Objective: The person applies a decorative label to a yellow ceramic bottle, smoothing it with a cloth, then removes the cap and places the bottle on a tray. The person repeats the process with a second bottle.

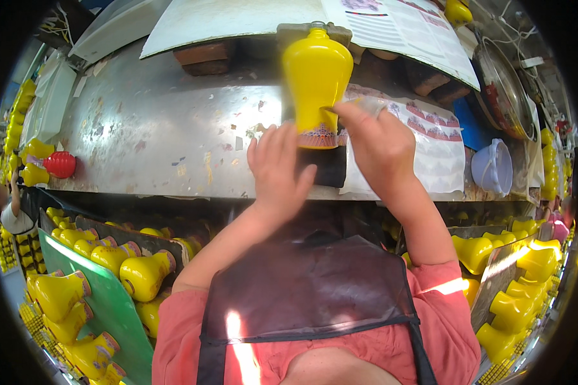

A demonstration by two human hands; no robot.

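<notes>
A glossy yellow vase (318,70) lies in front of me with its neck away from me. A patterned decal band (318,136) runs round its near end. My left hand (279,163) is at the left of that end, fingers stretched out and thumb apart, with nothing seen in it. On the vase's right side, my right hand (382,138) is closed in a pinch; a small dark tip shows at its fingers, too small to name. A pale, translucent scrap shows behind those fingers. Beside the vase lies a printed decal sheet (424,151).
A raised white board (237,25) on brick blocks (204,58) spans the back of the metal table (160,128). A lavender bucket (492,168) stands at right, a red ribbed object (60,165) at left. Yellow vases (146,276) fill racks on both sides. Another person (16,215) is far left.
</notes>
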